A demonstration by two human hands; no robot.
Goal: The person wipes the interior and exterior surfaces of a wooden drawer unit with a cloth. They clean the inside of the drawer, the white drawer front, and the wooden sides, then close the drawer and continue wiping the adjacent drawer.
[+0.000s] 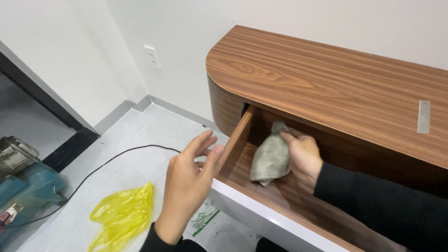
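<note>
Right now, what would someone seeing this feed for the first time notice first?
The right hand inside the open wooden drawer, its grip closed on a grey cloth pressed against the drawer's inside. Next, the left hand hovering open beside the drawer's left side. On the floor at lower left, a crumpled yellow plastic bag and a black cable stand out.

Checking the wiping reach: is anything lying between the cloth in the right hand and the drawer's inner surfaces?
Nothing visible. The right hand holds the grey cloth inside the open wooden drawer, whose visible interior holds nothing else. The left hand hovers open outside it.
</note>
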